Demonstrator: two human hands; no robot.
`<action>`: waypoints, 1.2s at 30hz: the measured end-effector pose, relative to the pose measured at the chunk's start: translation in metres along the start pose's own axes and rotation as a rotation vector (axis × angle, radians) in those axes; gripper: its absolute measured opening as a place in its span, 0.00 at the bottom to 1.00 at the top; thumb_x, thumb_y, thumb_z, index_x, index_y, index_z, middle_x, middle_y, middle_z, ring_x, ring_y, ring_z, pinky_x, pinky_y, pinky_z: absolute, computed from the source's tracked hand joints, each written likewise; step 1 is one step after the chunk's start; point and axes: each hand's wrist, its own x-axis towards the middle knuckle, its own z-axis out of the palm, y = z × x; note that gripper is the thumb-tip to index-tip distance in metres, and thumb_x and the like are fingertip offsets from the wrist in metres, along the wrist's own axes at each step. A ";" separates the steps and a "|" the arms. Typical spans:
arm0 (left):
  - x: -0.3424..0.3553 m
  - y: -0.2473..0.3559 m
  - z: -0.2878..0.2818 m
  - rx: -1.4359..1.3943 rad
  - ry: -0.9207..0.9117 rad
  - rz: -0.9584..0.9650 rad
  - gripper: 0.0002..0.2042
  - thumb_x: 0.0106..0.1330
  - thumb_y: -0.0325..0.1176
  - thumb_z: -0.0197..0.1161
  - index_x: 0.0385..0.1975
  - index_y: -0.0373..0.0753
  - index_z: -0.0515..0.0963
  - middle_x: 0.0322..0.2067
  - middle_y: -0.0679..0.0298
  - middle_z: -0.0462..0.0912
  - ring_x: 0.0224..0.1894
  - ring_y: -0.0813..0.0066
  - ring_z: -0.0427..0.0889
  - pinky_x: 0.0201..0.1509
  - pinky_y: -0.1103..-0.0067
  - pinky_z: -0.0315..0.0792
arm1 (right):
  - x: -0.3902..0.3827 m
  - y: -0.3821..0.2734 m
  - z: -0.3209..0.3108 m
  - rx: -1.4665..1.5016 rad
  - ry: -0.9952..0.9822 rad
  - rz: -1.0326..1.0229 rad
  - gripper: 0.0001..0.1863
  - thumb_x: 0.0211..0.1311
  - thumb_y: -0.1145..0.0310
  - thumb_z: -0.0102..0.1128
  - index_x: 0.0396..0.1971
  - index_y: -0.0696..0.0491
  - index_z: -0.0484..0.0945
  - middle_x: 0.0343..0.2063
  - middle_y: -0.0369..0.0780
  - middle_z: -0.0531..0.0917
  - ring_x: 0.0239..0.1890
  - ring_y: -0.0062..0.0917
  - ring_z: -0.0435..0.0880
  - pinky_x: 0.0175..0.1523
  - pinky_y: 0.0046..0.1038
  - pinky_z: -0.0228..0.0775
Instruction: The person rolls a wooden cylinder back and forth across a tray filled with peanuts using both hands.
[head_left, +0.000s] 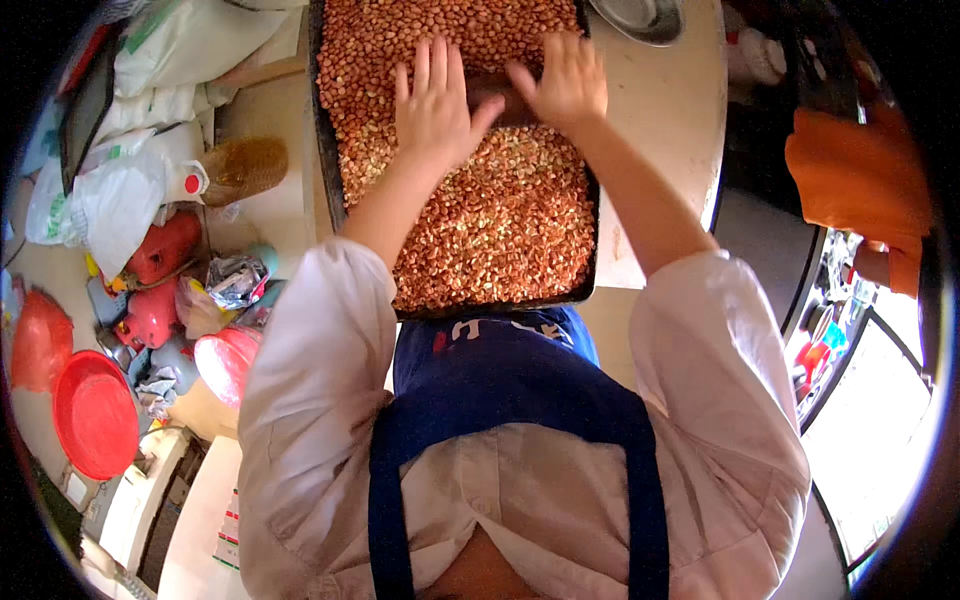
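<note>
A long dark-rimmed tray (590,240) reaches away from my apron. Whole reddish-brown peanuts (440,22) fill its far part. Broken peanuts (490,220), paler and coarse, cover the near part. My left hand (437,110) lies palm down over the nuts at the left, fingers stretched forward and thumb out to the side. Opposite it, my right hand (568,85) rests flat near the tray's right edge, its thumb pointing inward. Between the thumbs shows a dark brown smooth surface (510,100); whether it is a board or the tray's bottom, I cannot tell.
The tray lies on a pale table (665,140) with a metal bowl (640,15) at the far right. At left are a bottle of yellowish liquid (245,168), white plastic bags (120,200), red bags (155,310) and a red basin (95,415). Orange cloth (850,170) hangs at right.
</note>
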 end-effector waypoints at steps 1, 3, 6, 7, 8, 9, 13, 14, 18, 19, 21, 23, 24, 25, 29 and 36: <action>-0.025 0.011 -0.006 0.040 -0.084 0.040 0.46 0.74 0.70 0.31 0.78 0.34 0.48 0.79 0.52 0.48 0.81 0.54 0.43 0.82 0.58 0.38 | -0.035 -0.006 -0.007 0.015 -0.214 0.071 0.39 0.73 0.34 0.43 0.66 0.53 0.69 0.64 0.47 0.74 0.68 0.40 0.70 0.72 0.45 0.59; -0.095 0.020 -0.009 -0.241 -0.033 0.147 0.45 0.75 0.68 0.34 0.78 0.34 0.49 0.79 0.52 0.48 0.81 0.53 0.45 0.81 0.55 0.40 | -0.113 0.000 -0.011 0.165 -0.067 -0.080 0.38 0.74 0.39 0.46 0.72 0.51 0.62 0.71 0.46 0.67 0.75 0.39 0.60 0.78 0.49 0.50; -0.141 0.019 -0.029 -0.312 -0.134 0.227 0.44 0.75 0.66 0.37 0.78 0.35 0.48 0.79 0.53 0.47 0.81 0.54 0.44 0.81 0.54 0.42 | -0.167 -0.010 -0.024 0.245 -0.141 -0.049 0.39 0.69 0.50 0.59 0.75 0.49 0.59 0.74 0.46 0.61 0.77 0.41 0.58 0.79 0.51 0.45; -0.139 0.016 -0.031 -0.310 -0.143 0.245 0.44 0.76 0.66 0.36 0.78 0.35 0.47 0.80 0.54 0.46 0.81 0.55 0.44 0.81 0.54 0.42 | -0.167 -0.010 -0.024 0.246 -0.123 -0.049 0.38 0.68 0.51 0.60 0.74 0.50 0.60 0.73 0.46 0.64 0.76 0.41 0.60 0.78 0.51 0.46; -0.121 0.012 -0.021 -0.251 -0.124 0.242 0.42 0.77 0.65 0.34 0.78 0.35 0.46 0.80 0.56 0.45 0.81 0.57 0.43 0.81 0.55 0.41 | -0.140 -0.003 -0.010 0.293 0.007 -0.094 0.33 0.70 0.51 0.58 0.70 0.51 0.66 0.67 0.47 0.71 0.71 0.42 0.66 0.75 0.50 0.52; -0.094 0.006 -0.018 -0.240 -0.135 0.205 0.40 0.78 0.63 0.33 0.78 0.36 0.45 0.80 0.58 0.43 0.81 0.59 0.42 0.82 0.56 0.40 | -0.101 -0.001 -0.010 0.292 -0.017 -0.087 0.28 0.73 0.51 0.54 0.65 0.52 0.70 0.61 0.46 0.77 0.66 0.41 0.72 0.72 0.49 0.57; 0.027 -0.023 -0.008 -0.002 0.048 0.046 0.42 0.78 0.62 0.38 0.78 0.32 0.48 0.80 0.49 0.43 0.82 0.54 0.38 0.82 0.57 0.38 | 0.046 0.013 0.010 0.229 0.303 -0.043 0.33 0.70 0.43 0.55 0.59 0.58 0.72 0.53 0.49 0.79 0.56 0.45 0.75 0.62 0.45 0.67; 0.040 -0.030 -0.007 -0.031 0.135 0.010 0.43 0.77 0.63 0.38 0.78 0.31 0.48 0.80 0.49 0.43 0.82 0.53 0.38 0.82 0.57 0.37 | 0.061 0.013 0.011 0.290 0.346 -0.093 0.38 0.67 0.47 0.60 0.66 0.61 0.65 0.59 0.52 0.73 0.65 0.51 0.67 0.72 0.48 0.57; 0.010 -0.011 -0.022 -0.007 -0.031 -0.021 0.46 0.75 0.66 0.37 0.77 0.29 0.47 0.80 0.49 0.41 0.82 0.52 0.36 0.82 0.56 0.36 | 0.027 0.002 -0.003 0.131 0.081 -0.003 0.34 0.71 0.42 0.54 0.62 0.56 0.72 0.59 0.49 0.76 0.62 0.45 0.71 0.69 0.43 0.61; -0.013 -0.005 -0.015 -0.040 -0.055 0.060 0.47 0.75 0.68 0.35 0.77 0.28 0.46 0.80 0.49 0.39 0.82 0.52 0.35 0.82 0.56 0.35 | 0.000 0.005 -0.003 0.127 0.134 -0.083 0.33 0.70 0.43 0.54 0.61 0.56 0.73 0.58 0.48 0.77 0.63 0.44 0.72 0.69 0.42 0.62; -0.071 0.015 -0.008 -0.192 -0.057 0.185 0.47 0.74 0.69 0.26 0.77 0.29 0.45 0.80 0.51 0.39 0.82 0.54 0.36 0.82 0.57 0.37 | -0.072 0.013 -0.004 0.225 -0.094 -0.089 0.31 0.68 0.44 0.56 0.59 0.53 0.75 0.60 0.46 0.77 0.66 0.41 0.71 0.72 0.45 0.59; -0.126 0.025 -0.001 -0.214 -0.104 0.269 0.45 0.76 0.67 0.28 0.78 0.31 0.46 0.80 0.52 0.43 0.81 0.53 0.41 0.82 0.57 0.39 | -0.132 0.010 -0.003 0.227 0.088 -0.142 0.33 0.68 0.43 0.55 0.63 0.51 0.72 0.60 0.46 0.77 0.66 0.41 0.71 0.75 0.51 0.54; -0.128 0.024 -0.004 -0.229 -0.100 0.272 0.44 0.76 0.66 0.29 0.77 0.31 0.47 0.80 0.51 0.44 0.81 0.53 0.42 0.82 0.57 0.39 | -0.133 0.009 -0.001 0.201 0.111 -0.150 0.32 0.69 0.42 0.54 0.62 0.51 0.73 0.60 0.46 0.77 0.66 0.41 0.72 0.74 0.50 0.55; -0.126 0.022 -0.006 -0.244 -0.097 0.274 0.43 0.77 0.65 0.30 0.77 0.31 0.48 0.79 0.51 0.45 0.81 0.52 0.43 0.82 0.57 0.40 | -0.130 0.008 0.001 0.175 0.134 -0.159 0.31 0.69 0.42 0.54 0.61 0.51 0.73 0.59 0.46 0.77 0.65 0.41 0.72 0.73 0.49 0.57; -0.008 -0.006 -0.010 -0.081 -0.018 0.090 0.41 0.78 0.62 0.32 0.78 0.31 0.46 0.79 0.49 0.42 0.82 0.52 0.38 0.82 0.55 0.37 | 0.004 0.012 0.006 0.114 0.117 -0.106 0.32 0.69 0.39 0.53 0.53 0.55 0.77 0.54 0.48 0.79 0.60 0.43 0.73 0.65 0.44 0.64; -0.006 -0.015 -0.004 -0.098 0.084 0.008 0.47 0.72 0.69 0.44 0.77 0.34 0.51 0.78 0.48 0.49 0.81 0.49 0.43 0.81 0.53 0.41 | -0.001 0.011 0.028 0.070 0.367 -0.164 0.38 0.66 0.32 0.53 0.53 0.55 0.78 0.51 0.47 0.81 0.58 0.42 0.76 0.65 0.44 0.67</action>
